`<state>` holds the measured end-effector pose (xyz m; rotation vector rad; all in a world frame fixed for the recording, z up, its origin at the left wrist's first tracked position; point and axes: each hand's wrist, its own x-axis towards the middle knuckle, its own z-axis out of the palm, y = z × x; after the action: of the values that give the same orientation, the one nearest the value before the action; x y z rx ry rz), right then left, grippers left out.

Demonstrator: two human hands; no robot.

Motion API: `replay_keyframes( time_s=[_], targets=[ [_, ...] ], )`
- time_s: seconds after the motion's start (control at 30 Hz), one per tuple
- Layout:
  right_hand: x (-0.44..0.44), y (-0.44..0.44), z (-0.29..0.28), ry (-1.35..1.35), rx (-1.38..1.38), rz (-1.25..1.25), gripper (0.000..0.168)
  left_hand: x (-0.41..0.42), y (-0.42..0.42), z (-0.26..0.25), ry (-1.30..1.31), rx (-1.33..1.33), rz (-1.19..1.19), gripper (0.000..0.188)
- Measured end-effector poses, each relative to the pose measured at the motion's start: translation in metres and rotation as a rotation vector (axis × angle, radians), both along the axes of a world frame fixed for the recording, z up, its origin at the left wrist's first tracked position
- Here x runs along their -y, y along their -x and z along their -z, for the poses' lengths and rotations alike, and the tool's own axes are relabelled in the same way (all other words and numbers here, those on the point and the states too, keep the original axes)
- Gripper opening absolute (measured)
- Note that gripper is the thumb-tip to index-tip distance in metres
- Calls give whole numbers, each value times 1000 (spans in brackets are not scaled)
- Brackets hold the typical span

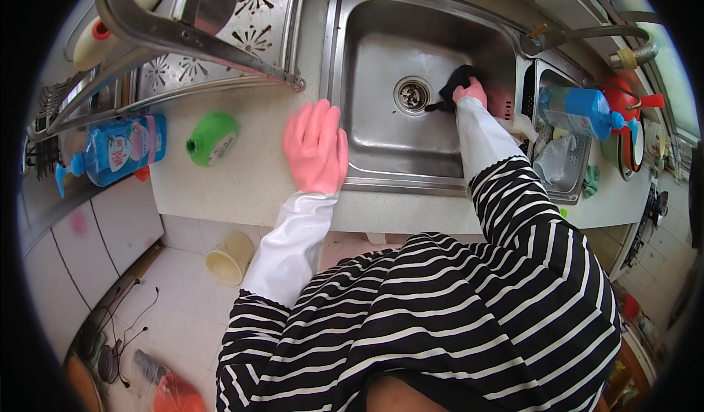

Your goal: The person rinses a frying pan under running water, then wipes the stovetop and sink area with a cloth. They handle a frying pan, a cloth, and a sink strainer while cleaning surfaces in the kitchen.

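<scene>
My right hand (472, 92), in a pink rubber glove with a long white cuff, grips a dark cloth (458, 80) inside the stainless steel sink (385, 178). The cloth is bunched against the basin floor near its right wall, and one end trails toward the drain strainer (412, 96). Part of the cloth is hidden under my fingers. At the sink's left rim, my left hand (318, 151) lies palm down on the white countertop (253, 186), gloved the same way. It holds nothing, and its fingers are extended. A green bottle (213, 139) is to its left.
A steel dish rack (220, 90) and a blue pump bottle (126, 149) occupy the left side. On the right, another blue pump bottle (577, 112) is over the small side basin (575, 184), below the curved faucet (599, 33). A bin (230, 259) is on the floor.
</scene>
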<state>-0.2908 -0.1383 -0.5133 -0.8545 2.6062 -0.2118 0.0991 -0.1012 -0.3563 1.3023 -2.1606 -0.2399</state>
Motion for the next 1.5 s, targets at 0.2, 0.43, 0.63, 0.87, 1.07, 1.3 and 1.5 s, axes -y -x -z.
replay_keyframes(
  time_s=[0.2, 0.43, 0.63, 0.87, 1.07, 1.3, 1.5],
  targets=[
    [67, -96, -4, 11, -137, -447, 43, 2, 1, 0, -36, 24, 7, 37],
    [36, -131, 23, 568, 142, -1610, 34, -2, 1, 4, -8, 29, -14, 36],
    [23, -56, 40, 306, 670, -1636, 8, 0, 4, 0, -6, 15, 0, 35],
    [35, -31, -28, 236, -132, -984, 14, -4, 0, 7, 24, 0, -1, 35],
    [-5, -18, 16, 6, 141, -230, 27, -6, 1, 0, 38, 29, -11, 35],
    [-25, -21, -4, 313, 572, 29, 31, -5, 2, -2, 81, -5, 6, 36],
    [-55, 23, -52, 297, 353, -37, 23, -4, 5, 2, 44, -32, 40, 35]
  ],
)
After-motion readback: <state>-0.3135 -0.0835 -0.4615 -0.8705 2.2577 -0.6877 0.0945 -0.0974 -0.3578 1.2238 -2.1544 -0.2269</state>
